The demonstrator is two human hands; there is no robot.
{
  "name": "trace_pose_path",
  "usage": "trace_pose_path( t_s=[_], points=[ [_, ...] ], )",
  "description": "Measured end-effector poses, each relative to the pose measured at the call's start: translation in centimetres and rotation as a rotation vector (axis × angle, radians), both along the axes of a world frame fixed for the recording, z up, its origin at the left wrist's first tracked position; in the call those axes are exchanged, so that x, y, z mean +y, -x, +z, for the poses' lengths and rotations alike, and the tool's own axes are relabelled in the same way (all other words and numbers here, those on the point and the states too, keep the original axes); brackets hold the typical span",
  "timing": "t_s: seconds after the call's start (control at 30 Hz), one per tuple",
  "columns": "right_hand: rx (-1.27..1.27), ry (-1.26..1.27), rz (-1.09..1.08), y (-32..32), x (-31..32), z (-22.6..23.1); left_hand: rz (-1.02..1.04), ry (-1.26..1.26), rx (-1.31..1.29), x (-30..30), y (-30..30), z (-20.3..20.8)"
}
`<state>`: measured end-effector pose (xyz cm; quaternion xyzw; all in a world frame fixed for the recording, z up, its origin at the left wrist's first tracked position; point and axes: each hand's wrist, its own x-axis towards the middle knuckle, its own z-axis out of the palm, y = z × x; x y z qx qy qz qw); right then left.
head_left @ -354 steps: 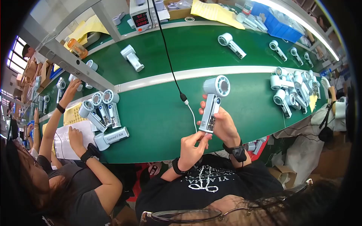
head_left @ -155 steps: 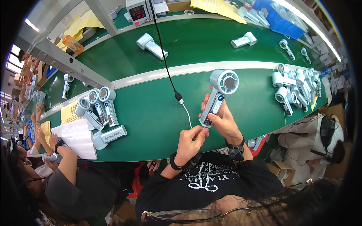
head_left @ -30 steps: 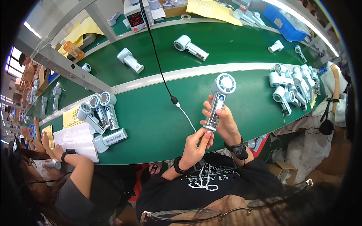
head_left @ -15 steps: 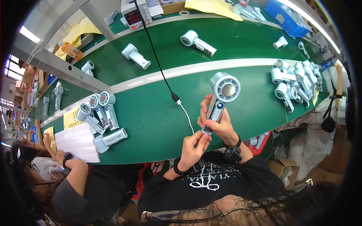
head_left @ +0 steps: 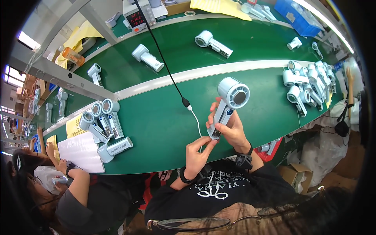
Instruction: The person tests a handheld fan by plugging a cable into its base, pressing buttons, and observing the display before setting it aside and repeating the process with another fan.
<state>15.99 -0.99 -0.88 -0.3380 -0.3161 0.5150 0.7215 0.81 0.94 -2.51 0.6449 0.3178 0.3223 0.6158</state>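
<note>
My right hand (head_left: 231,127) grips the handle of a pale blue handheld fan (head_left: 229,100), its round head tilted up to the right. My left hand (head_left: 197,150) pinches the white plug end of a charging cable (head_left: 196,119) at the base of the fan's handle. The white lead runs up to a black connector (head_left: 185,102) and a black cable (head_left: 156,43) that goes to a power supply box (head_left: 138,15) at the back.
Several finished fans (head_left: 102,122) lie at the left on the green table (head_left: 156,121); a pile of fans (head_left: 305,80) at the right. More fans (head_left: 213,41) ride the green belt behind. A co-worker's arm (head_left: 74,176) rests by white paper (head_left: 80,150) lower left.
I have tilted the fan further right and raised it slightly, and my left hand has brought the plug up to the handle's base. Fans on the back belt have shifted along.
</note>
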Motion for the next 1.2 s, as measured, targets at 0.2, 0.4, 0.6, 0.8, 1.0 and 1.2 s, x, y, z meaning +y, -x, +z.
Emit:
trace_pose_path(
  t_s=[0.2, 0.4, 0.6, 0.8, 1.0, 1.2],
  points=[
    [-0.013, 0.038, -0.003, 0.0, -0.1, -0.1, 0.063, -0.088, 0.054, 0.2, 0.0, 0.5],
    [-0.021, 0.041, 0.006, 0.3, -0.1, -0.1, 0.046, -0.124, 0.063, 0.2, 0.0, 0.7],
    [-0.061, 0.06, -0.009, 1.1, 0.0, 0.5, 0.066, -0.162, 0.047, 0.2, 0.3, 0.7],
    [-0.055, 0.071, -0.037, 0.8, -0.2, 1.4, 0.043, -0.24, 0.045, 0.2, 0.9, 1.0],
    [-0.433, -0.047, -0.311, -7.7, 4.6, 5.7, 0.068, -0.191, 0.057, 0.4, 2.7, 0.5],
    [-1.266, 0.199, -0.563, -15.3, 18.4, 0.2, 0.125, -0.264, 0.027, 0.8, 1.3, 2.0]
  ],
)
